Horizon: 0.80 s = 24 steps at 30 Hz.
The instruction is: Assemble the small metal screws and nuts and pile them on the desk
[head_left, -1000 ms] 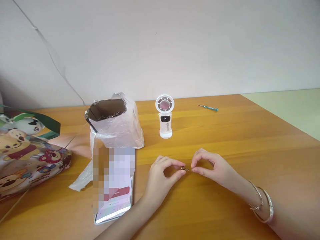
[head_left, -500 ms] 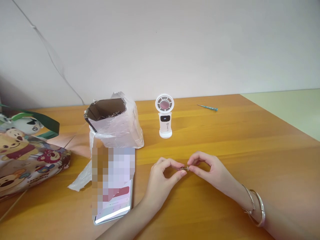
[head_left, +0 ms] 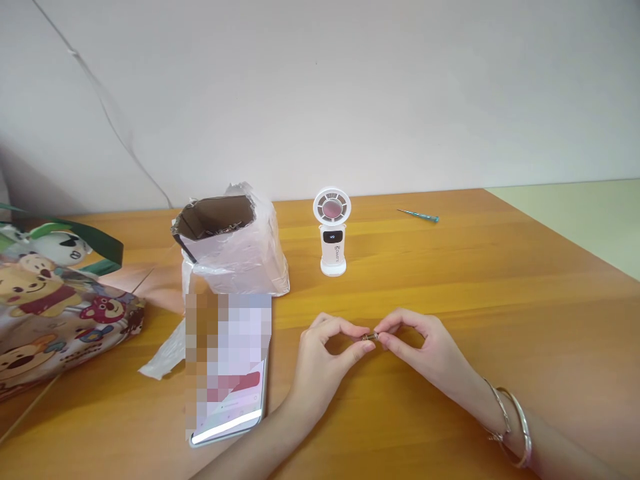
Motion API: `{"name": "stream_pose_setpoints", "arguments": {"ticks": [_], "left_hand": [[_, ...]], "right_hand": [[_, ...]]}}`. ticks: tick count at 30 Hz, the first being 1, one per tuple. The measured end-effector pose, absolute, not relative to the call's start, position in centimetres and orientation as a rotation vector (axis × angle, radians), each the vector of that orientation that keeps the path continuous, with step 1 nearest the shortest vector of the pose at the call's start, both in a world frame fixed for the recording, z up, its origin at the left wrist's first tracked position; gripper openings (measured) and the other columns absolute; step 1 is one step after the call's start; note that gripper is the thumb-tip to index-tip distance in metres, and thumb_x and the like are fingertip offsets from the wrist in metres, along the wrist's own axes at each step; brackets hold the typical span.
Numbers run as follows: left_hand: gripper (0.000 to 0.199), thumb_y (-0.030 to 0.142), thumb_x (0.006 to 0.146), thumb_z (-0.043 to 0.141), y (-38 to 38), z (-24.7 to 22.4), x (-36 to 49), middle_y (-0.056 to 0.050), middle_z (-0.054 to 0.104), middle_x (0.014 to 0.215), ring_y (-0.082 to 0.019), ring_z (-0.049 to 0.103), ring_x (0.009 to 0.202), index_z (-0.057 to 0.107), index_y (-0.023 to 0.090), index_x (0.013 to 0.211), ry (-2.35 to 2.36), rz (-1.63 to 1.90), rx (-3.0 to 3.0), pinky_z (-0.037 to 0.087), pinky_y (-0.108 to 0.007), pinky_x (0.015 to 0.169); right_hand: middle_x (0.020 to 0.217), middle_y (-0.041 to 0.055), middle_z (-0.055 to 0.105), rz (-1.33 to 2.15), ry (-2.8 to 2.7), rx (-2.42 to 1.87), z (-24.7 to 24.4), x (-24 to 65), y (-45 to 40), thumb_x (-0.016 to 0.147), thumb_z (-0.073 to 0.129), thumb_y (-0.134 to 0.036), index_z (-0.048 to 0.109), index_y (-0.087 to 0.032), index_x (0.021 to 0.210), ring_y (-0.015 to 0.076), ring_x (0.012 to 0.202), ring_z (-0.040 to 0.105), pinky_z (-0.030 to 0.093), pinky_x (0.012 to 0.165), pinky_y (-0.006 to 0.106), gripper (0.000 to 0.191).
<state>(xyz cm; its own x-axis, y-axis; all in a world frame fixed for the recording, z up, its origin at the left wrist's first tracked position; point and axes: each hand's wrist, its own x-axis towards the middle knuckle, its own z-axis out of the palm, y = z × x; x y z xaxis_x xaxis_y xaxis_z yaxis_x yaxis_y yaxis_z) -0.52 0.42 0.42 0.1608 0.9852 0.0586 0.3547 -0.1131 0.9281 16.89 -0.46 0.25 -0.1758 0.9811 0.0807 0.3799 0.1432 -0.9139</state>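
Just above the table, a small brass-and-silver metal piece (head_left: 370,337) is held level between my two hands; its exact kind is too small to make out. My left hand (head_left: 324,350) pinches its left end between thumb and fingertips. On the other end, the thumb and fingers of my right hand (head_left: 423,339) are closed, hiding its tip. Left of my left forearm lies a lit phone (head_left: 237,430), partly covered by a pixelated patch.
A white handheld fan (head_left: 332,250) stands upright on the wooden table (head_left: 490,280). To its left is an open carton (head_left: 240,257) in torn plastic, with metal bits inside. A cartoon-print bag (head_left: 65,313) sits far left; a thin teal screwdriver (head_left: 423,216) lies back right.
Both hands keep their pinch on the metal piece, with the right fingers shifting slightly around its end. The whole view has drifted a little, moving the objects slightly right.
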Motion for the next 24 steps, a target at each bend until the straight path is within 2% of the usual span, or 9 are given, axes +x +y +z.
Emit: {"name": "stream_pose_setpoints", "arguments": {"ticks": [8, 16, 24], "left_hand": [[0.009, 0.031, 0.065, 0.074, 0.26, -0.1, -0.52, -0.002, 0.062, 0.071, -0.018, 0.058, 0.071, 0.072, 0.023, 0.07, 1.341, 1.009, 1.663, 0.049, -0.033, 0.069], [0.009, 0.031, 0.065, 0.074, 0.05, -0.3, -0.35, -0.001, 0.059, 0.07, -0.016, 0.056, 0.068, 0.071, 0.023, 0.068, 1.333, 1.021, 1.719, 0.048, -0.03, 0.065], [0.007, 0.027, 0.066, 0.073, 0.28, 0.1, -0.46, -0.001, 0.066, 0.072, -0.018, 0.057, 0.075, 0.071, 0.024, 0.073, 1.349, 0.981, 1.744, 0.048, -0.033, 0.069]], "right_hand": [[0.066, 0.0006, 0.061, 1.204, -1.588, -1.297, -0.19, 16.78, -0.5, 0.081, 0.055, -0.036, 0.057, -0.02, 0.07, 0.0131, 0.062, 0.057, 0.05, 0.059, 0.026, 0.019], [0.063, -0.001, 0.059, 1.267, -1.607, -1.281, -0.04, 16.77, -0.52, 0.081, 0.055, -0.034, 0.056, -0.02, 0.074, 0.0134, 0.063, 0.058, 0.049, 0.063, 0.026, 0.016], [0.067, 0.0002, 0.062, 1.178, -1.65, -1.337, -0.17, 16.73, -0.42, 0.082, 0.053, -0.031, 0.058, -0.02, 0.078, 0.0146, 0.067, 0.059, 0.049, 0.066, 0.027, 0.013]]}}
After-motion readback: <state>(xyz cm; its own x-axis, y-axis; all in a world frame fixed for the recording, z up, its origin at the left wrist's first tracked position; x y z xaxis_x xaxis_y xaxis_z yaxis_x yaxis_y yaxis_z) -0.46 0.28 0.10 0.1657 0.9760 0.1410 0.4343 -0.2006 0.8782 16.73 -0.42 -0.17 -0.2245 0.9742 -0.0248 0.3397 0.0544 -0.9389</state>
